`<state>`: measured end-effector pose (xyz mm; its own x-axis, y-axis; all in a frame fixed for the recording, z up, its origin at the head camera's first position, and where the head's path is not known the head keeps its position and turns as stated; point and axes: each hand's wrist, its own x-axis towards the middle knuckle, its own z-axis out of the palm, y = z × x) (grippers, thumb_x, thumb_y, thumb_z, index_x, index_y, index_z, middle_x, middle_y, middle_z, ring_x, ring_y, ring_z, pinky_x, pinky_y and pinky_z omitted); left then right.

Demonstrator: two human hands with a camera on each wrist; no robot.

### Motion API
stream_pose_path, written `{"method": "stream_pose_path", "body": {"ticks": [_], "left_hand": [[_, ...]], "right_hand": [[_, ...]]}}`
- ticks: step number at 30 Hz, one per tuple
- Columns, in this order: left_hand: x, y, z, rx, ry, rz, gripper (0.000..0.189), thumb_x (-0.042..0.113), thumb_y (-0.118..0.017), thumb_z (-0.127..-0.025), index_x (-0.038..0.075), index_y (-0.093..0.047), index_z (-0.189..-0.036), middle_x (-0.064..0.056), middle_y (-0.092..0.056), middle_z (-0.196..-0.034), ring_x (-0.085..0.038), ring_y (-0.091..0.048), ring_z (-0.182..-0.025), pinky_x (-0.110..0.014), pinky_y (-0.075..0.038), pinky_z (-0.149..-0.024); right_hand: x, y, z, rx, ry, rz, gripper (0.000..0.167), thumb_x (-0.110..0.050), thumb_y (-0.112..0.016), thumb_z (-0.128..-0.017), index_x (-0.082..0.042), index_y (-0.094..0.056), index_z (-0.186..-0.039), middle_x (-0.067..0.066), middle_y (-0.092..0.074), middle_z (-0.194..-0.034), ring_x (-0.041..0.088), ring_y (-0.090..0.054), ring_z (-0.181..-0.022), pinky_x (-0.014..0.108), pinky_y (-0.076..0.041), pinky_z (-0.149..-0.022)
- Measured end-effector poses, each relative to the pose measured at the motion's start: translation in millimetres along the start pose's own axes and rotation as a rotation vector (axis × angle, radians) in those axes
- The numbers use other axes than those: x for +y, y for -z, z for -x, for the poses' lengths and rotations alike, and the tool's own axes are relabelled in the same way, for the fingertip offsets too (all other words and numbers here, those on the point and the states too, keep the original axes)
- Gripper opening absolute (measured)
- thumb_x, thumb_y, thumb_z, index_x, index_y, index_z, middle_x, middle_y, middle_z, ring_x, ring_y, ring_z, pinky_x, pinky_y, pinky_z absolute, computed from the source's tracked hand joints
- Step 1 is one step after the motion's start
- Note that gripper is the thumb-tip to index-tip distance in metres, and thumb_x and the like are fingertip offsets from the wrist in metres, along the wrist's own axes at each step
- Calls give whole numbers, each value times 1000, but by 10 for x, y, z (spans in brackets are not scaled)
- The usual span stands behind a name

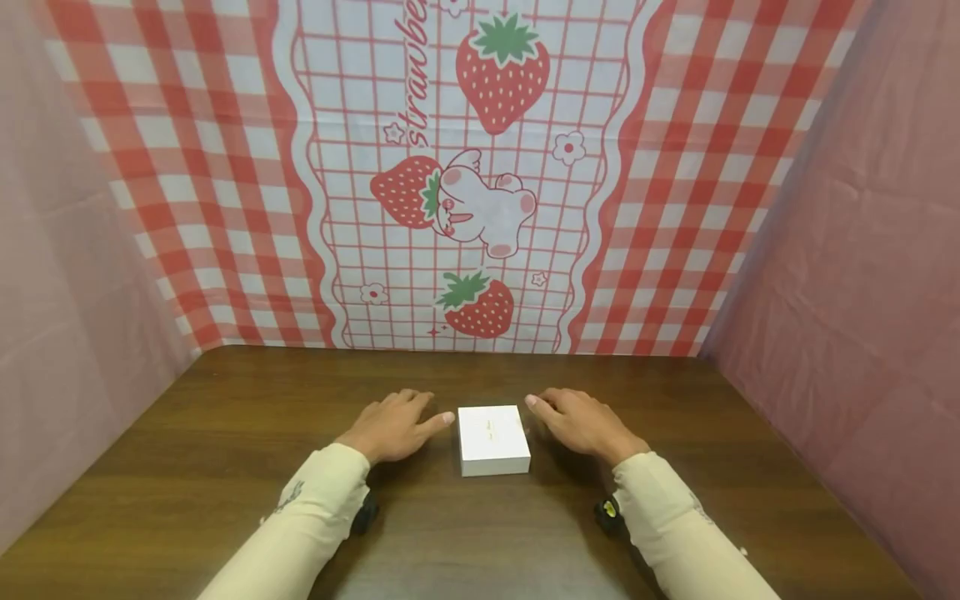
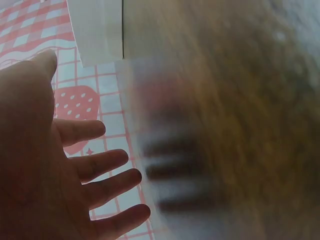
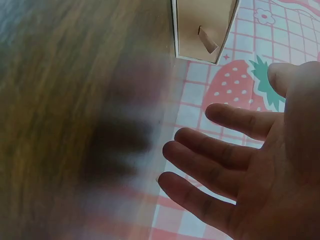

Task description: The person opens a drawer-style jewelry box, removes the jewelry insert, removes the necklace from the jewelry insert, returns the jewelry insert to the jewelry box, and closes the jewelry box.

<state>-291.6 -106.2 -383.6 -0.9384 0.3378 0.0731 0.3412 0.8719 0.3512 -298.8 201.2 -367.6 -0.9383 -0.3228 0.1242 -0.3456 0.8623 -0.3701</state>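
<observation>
A small square white box lies on the wooden table between my two hands, faint gold print on its top. To its left is my left hand, fingers spread and relaxed, thumb tip close to the box's edge. My right hand is on the other side, its loosely extended fingers holding nothing. In the right wrist view, the box's near side shows a beige inner face framed by white edges, with a small brown tab sticking out. A plain white side faces the left hand in the left wrist view.
The dark wooden table runs back to a hanging cloth with red checks and strawberries. Pink cloth walls stand along both sides. Cream sleeves cover both forearms, with a dark device under each wrist.
</observation>
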Motion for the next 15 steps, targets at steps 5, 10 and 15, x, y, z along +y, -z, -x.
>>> {"method": "stream_pose_path", "body": {"ticks": [5,10,15], "left_hand": [[-5,-6,-22,14,-9,-8,75,64,-39,-101,5,-51,-145,-19,-50,-146,-38,-45,-135,-60,-35,-106],[5,-20,-38,44,-24,-1,73,63,-40,-101,5,-53,-143,-18,-53,-143,-36,-48,-133,-58,-38,-105],[19,-35,-45,66,-45,15,69,60,-43,-102,5,-55,-141,-16,-58,-138,-34,-53,-129,-55,-41,-103]], "right_hand": [[-2,19,7,10,9,11,55,-54,-41,-104,-11,-69,-124,4,-69,-117,27,-63,-111,54,-48,-92],[-15,18,12,8,28,18,51,-52,-43,-105,-12,-70,-120,2,-70,-112,24,-64,-106,52,-49,-89],[-14,-20,14,13,28,2,47,-50,-45,-105,-13,-71,-117,-1,-70,-108,20,-64,-101,50,-50,-87]]}}
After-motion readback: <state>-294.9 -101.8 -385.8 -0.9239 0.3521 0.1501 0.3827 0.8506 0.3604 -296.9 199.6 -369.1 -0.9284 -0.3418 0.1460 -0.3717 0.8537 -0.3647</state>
